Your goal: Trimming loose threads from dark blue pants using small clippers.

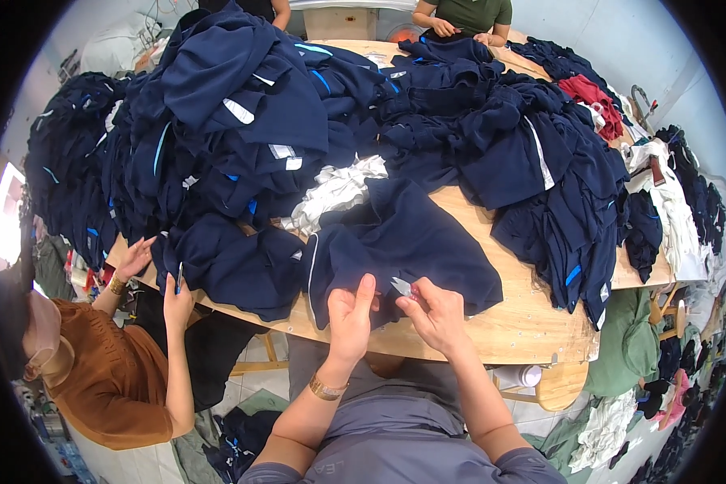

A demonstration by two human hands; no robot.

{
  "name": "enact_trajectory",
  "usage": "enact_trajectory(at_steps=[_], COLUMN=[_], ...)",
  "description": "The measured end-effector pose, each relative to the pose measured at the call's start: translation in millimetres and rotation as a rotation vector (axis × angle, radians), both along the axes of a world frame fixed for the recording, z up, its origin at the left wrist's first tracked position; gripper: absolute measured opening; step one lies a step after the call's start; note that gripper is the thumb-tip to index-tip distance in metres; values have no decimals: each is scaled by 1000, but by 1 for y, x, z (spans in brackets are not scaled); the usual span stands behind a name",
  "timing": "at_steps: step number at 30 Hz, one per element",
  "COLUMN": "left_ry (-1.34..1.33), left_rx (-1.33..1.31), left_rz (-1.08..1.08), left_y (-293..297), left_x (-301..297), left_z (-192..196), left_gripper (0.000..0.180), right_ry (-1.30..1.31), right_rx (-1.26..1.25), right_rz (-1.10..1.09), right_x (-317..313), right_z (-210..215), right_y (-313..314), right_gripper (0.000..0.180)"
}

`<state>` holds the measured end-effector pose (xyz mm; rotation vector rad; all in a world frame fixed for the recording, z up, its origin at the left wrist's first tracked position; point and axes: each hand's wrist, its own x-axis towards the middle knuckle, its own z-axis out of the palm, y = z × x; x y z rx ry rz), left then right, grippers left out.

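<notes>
At the lower centre of the head view, a navy garment is spread over the near edge of the wooden table, and its hem is held up by both of the person's hands. The left hand is closed on the cloth, thumb raised and the other fingers curled around a fold, apparently so that the fabric is kept taut. The right hand is placed just beside it; a small pair of metal thread snips is pinched between its thumb and forefingers, with the tip pointed at the stretch of hem between the two hands. A gold wristband is worn on the left wrist.

Behind the garment, a crumpled white cloth is lodged among large heaps of navy clothing that cover the upper left and centre of the frame. More navy pieces are draped over the table's right side, with a red garment on top toward the upper right.

At the lower left, a co-worker in a brown top is seated at the same table; another navy piece is handled there, one of that person's hands being raised with spread fingers, the other gripping a slim tool. At the top edge, a further person in a green shirt is seen with hands on the pile.
</notes>
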<state>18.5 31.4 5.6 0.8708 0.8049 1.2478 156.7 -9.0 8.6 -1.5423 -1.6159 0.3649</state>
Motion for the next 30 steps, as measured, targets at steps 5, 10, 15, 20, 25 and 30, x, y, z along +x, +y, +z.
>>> enact_trajectory(at_steps=[5, 10, 15, 20, 25, 30], left_ry=[163, 130, 88, 79, 610, 685], left_rx=[124, 76, -86, 124, 270, 607], left_rz=[31, 52, 22, -198, -245, -37], left_y=[1, 4, -5, -7, -4, -6], left_x=[2, -1, 3, 1, -12, -13], left_z=[-3, -15, -3, 2, 14, 33], left_gripper=[41, 43, 35, 26, 23, 12], right_ry=[-38, 279, 230, 283, 628, 887], right_rx=[28, 4, 287, 262, 162, 25], right_rz=[-12, -83, -52, -128, -65, 8], right_x=[2, -5, -23, -21, -14, -8], right_z=[0, -7, -6, -17, -13, -3], right_y=[3, 4, 8, 11, 10, 2], right_gripper=[32, 29, 38, 23, 23, 21])
